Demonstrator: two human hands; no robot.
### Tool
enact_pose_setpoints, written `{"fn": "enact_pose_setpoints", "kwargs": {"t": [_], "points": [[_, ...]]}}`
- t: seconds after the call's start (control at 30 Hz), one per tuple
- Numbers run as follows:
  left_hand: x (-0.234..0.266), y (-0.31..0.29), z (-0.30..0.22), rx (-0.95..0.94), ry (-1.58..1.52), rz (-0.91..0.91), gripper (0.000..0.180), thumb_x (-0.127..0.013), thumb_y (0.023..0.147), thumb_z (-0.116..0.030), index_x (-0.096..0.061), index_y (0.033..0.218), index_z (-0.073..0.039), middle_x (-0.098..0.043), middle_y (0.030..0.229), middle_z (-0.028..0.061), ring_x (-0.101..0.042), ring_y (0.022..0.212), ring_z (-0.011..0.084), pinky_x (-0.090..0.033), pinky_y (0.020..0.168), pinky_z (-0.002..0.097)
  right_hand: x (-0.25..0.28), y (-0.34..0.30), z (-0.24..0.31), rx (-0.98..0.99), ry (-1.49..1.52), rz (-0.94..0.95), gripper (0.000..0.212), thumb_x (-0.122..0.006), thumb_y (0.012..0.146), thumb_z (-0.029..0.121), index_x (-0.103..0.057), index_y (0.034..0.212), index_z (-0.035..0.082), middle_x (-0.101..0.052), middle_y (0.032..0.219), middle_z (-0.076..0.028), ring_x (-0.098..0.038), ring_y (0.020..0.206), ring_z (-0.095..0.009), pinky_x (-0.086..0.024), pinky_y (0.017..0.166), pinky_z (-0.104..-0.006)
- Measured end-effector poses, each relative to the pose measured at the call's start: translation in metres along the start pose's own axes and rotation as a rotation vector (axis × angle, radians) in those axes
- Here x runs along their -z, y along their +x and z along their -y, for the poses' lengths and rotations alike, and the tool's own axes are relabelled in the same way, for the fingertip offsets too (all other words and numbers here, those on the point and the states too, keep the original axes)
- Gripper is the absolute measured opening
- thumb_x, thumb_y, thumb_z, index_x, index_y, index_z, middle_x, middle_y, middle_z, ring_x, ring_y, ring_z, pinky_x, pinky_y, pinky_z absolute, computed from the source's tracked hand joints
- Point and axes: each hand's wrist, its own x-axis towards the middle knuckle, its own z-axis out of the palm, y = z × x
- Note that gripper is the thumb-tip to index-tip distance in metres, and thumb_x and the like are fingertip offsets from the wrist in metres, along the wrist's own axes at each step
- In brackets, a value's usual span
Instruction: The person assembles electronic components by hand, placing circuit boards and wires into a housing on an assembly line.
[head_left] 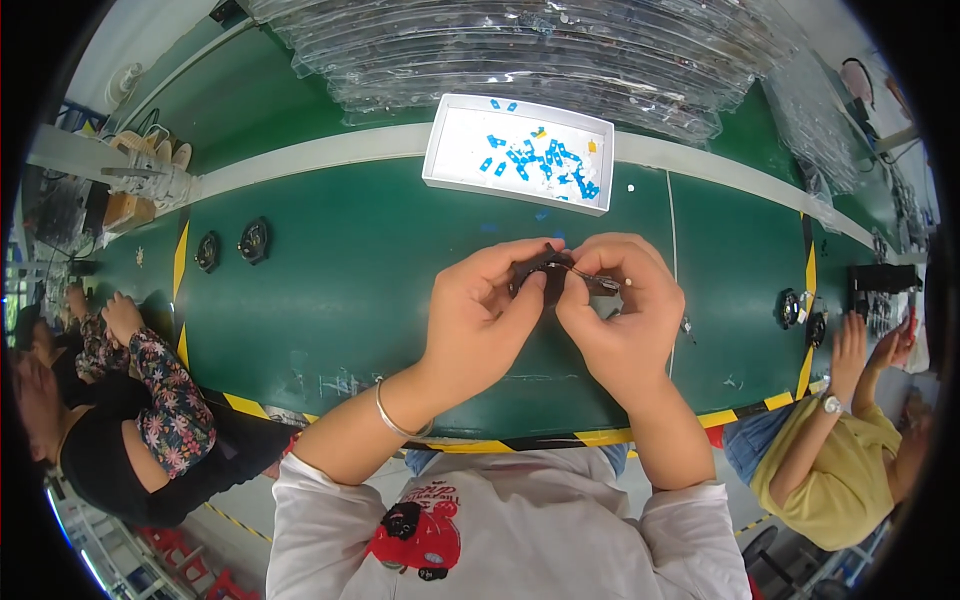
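Note:
Both of my hands meet above the middle of the green bench. Between the fingers of my left hand [475, 310] is a small black device [530, 268], its body partly covered by my fingers. My right hand [630, 310] pinches at its right side, where thin wires [590, 275] and a dark strip show; exactly what these fingertips grip is hard to make out. Beyond my hands stands a white box [440, 180] with several small blue pieces [545, 160] and a few yellow ones [592, 146] inside.
Stacked clear plastic trays [540, 60] fill the far side behind a white rail [320, 158]. Two round black devices [254, 240] lie at the left, others [790, 308] at the right. Yellow-black tape [470, 446] edges the bench. A person [150, 410] works at left, another [830, 460] at right.

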Motion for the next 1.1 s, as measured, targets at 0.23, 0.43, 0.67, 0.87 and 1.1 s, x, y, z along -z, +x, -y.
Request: {"fn": "enact_pose_setpoints", "kwargs": {"t": [0.23, 0.43, 0.67, 0.87, 1.1], "points": [[0.0001, -0.0001, -0.0037, 0.014, -0.004, -0.014, 0.030, -0.047, 0.088, 0.011, -0.054, 0.116, 0.006, -0.060, 0.116, 0.0160, -0.060, 0.100, 0.0178, -0.050, 0.086, 0.0283, 0.0023, -0.0003, 0.0002, 0.070, -0.041, 0.027, 0.014, -0.063, 0.066, -0.006, -0.058, 0.078, 0.000, -0.061, 0.084, -0.008, -0.059, 0.072, -0.014, -0.049, 0.061, -0.0236], [0.0010, -0.0007, -0.0021, -0.002, 0.006, -0.020, 0.029, -0.046, 0.088, 0.012, -0.055, 0.115, 0.005, -0.061, 0.114, 0.0159, -0.060, 0.101, 0.0182, -0.050, 0.087, 0.0291, -0.0004, 0.0011, 0.0019, 0.093, -0.070, 0.028, 0.014, -0.063, 0.066, -0.006, -0.058, 0.077, 0.000, -0.061, 0.083, -0.008, -0.059, 0.072, -0.014, -0.049, 0.059, -0.0237], [0.0020, -0.0020, -0.0024, -0.022, 0.103, 0.007, 0.030, -0.048, 0.087, 0.013, -0.056, 0.114, 0.005, -0.061, 0.113, 0.0157, -0.060, 0.101, 0.0191, -0.049, 0.088, 0.0301, -0.0019, 0.0011, 0.0068, 0.158, -0.190, -0.005, 0.014, -0.063, 0.064, -0.005, -0.058, 0.075, 0.001, -0.063, 0.079, -0.009, -0.061, 0.072, -0.018, -0.049, 0.064, -0.0272], [0.0032, -0.0020, -0.0045, -0.014, 0.116, 0.017, 0.028, -0.050, 0.087, 0.011, -0.057, 0.114, 0.005, -0.061, 0.113, 0.0154, -0.060, 0.101, 0.0189, -0.049, 0.088, 0.0301, -0.0020, 0.0030, 0.0053, 0.250, -0.253, 0.021, 0.016, -0.066, 0.065, -0.005, -0.057, 0.075, 0.002, -0.060, 0.077, -0.008, -0.060, 0.067, -0.020, -0.051, 0.054, -0.0274], [0.0036, 0.0017, -0.0024, 0.008, 0.050, 0.002, 0.022, -0.052, 0.088, 0.007, -0.057, 0.110, 0.005, -0.063, 0.107, 0.0117, -0.061, 0.095, 0.0147, -0.051, 0.081, 0.0263, -0.0016, 0.0028, 0.0049, 0.266, -0.237, 0.045, 0.016, -0.066, 0.065, -0.005, -0.057, 0.076, 0.002, -0.059, 0.077, -0.009, -0.059, 0.066, -0.021, -0.051, 0.053, -0.0281]]}}
